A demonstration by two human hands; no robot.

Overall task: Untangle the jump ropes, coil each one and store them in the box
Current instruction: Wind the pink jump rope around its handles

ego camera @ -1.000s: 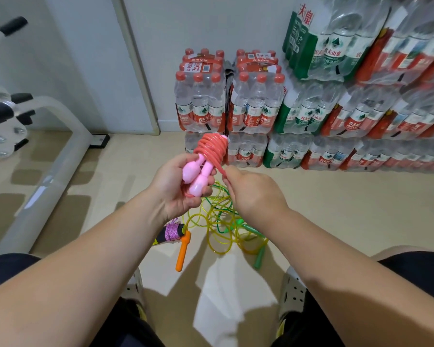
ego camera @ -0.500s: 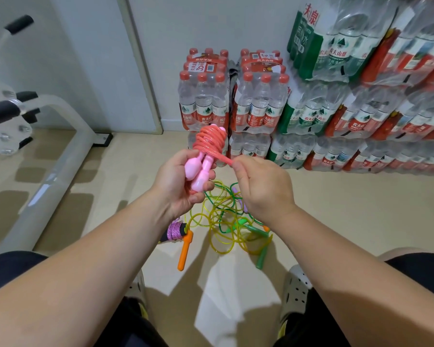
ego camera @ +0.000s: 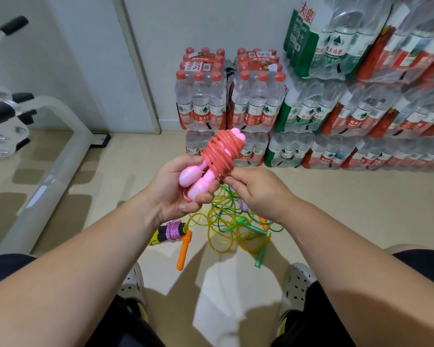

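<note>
Above the floor [ego camera: 336, 209], your left hand [ego camera: 176, 189] grips the pink handles [ego camera: 193, 179] with curled fingers [ego camera: 206, 194], while your right hand [ego camera: 258, 191] pinches the red rope [ego camera: 221, 151] wound round them; this coil seems nearly finished. One purple rope [ego camera: 172, 230] lies coiled below, the yellow-green tangle [ego camera: 226, 221] waits, and no box shows.

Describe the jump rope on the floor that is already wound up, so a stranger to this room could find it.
Find the packs of bottled water stacked against the wall, then look down to the tangle of yellow and green ropes on the floor. Left of it, below the left hand, lies the purple rope: cord wound tightly around black-and-yellow handles, the only floor rope not loose.
</note>
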